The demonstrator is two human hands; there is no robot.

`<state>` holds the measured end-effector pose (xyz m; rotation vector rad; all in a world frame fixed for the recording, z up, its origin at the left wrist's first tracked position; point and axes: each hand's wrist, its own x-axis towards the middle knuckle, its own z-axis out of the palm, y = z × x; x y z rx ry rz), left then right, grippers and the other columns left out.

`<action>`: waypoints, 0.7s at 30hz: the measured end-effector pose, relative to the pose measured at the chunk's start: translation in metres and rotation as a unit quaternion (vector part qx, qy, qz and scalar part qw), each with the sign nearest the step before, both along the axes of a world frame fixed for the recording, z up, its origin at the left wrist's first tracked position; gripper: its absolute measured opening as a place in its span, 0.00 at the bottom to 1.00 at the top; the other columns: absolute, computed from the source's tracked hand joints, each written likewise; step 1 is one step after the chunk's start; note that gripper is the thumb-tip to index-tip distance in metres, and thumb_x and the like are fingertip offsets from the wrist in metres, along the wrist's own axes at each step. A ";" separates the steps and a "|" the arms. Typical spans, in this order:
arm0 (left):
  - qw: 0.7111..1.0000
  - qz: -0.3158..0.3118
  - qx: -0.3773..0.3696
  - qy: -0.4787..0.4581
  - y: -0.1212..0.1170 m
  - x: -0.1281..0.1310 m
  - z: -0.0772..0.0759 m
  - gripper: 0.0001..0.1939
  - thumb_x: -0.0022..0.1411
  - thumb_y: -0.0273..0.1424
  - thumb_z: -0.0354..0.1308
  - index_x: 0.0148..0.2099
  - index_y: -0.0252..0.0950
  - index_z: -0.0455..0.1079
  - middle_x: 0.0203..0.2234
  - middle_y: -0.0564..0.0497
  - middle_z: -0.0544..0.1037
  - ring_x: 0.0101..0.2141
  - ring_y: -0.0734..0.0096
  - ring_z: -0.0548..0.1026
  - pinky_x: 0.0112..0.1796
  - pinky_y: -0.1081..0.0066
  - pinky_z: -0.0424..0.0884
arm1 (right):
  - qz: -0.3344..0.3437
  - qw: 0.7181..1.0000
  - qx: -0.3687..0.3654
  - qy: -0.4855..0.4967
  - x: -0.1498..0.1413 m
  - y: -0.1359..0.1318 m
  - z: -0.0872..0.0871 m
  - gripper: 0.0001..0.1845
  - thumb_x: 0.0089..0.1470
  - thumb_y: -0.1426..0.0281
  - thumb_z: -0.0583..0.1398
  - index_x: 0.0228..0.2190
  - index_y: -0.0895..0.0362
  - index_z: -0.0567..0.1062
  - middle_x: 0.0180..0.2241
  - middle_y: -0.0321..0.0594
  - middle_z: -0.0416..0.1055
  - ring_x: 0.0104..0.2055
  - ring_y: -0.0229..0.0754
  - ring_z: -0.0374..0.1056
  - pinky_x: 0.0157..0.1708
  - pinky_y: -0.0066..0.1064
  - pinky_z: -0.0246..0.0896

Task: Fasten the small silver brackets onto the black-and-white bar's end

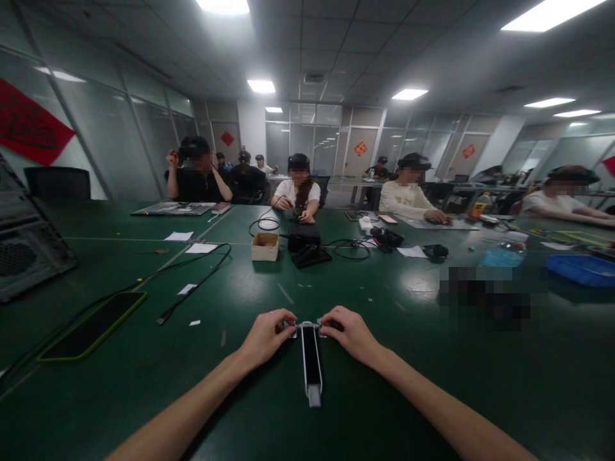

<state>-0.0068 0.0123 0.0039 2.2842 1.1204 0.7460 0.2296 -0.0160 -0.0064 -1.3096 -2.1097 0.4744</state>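
Note:
A long narrow black device with a silver frame [311, 362] lies on the green table [384, 384], pointing away from me. My left hand [267, 335] pinches its far end from the left side. My right hand [350, 333] grips the same far end from the right. Both sets of fingers are closed on the silver end piece. The near end of the device rests free on the table.
A phone with a green rim [93, 326] lies at left beside black cables [192, 288]. A small cardboard box [264, 246] and black gear [307, 246] sit farther back. A blue tray [581, 269] is at right. Several people sit along the far side.

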 end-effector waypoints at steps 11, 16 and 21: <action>1.000 0.003 -0.018 -0.003 -0.002 0.001 0.003 0.07 0.59 0.30 0.56 0.40 0.36 0.72 0.33 0.53 0.78 0.30 0.70 0.73 0.33 0.72 0.69 | 0.011 1.000 -0.002 0.004 0.002 0.002 -0.005 0.11 0.60 0.66 0.55 0.39 0.57 0.74 0.36 0.40 0.69 0.37 0.39 0.65 0.37 0.31 0.62; 1.000 0.006 -0.012 -0.002 0.000 0.001 0.000 0.08 0.59 0.30 0.56 0.40 0.36 0.72 0.33 0.52 0.78 0.30 0.70 0.73 0.34 0.72 0.69 | 0.004 1.000 0.003 0.010 0.000 0.000 -0.002 0.08 0.58 0.67 0.57 0.35 0.58 0.73 0.34 0.38 0.69 0.35 0.38 0.64 0.35 0.31 0.61; 1.000 0.006 -0.013 -0.005 0.001 0.000 -0.002 0.08 0.59 0.31 0.55 0.41 0.36 0.72 0.33 0.52 0.78 0.29 0.70 0.73 0.33 0.71 0.69 | 0.023 1.000 0.004 -0.021 0.001 -0.003 0.005 0.09 0.56 0.67 0.58 0.37 0.57 0.74 0.36 0.40 0.69 0.38 0.40 0.64 0.38 0.32 0.61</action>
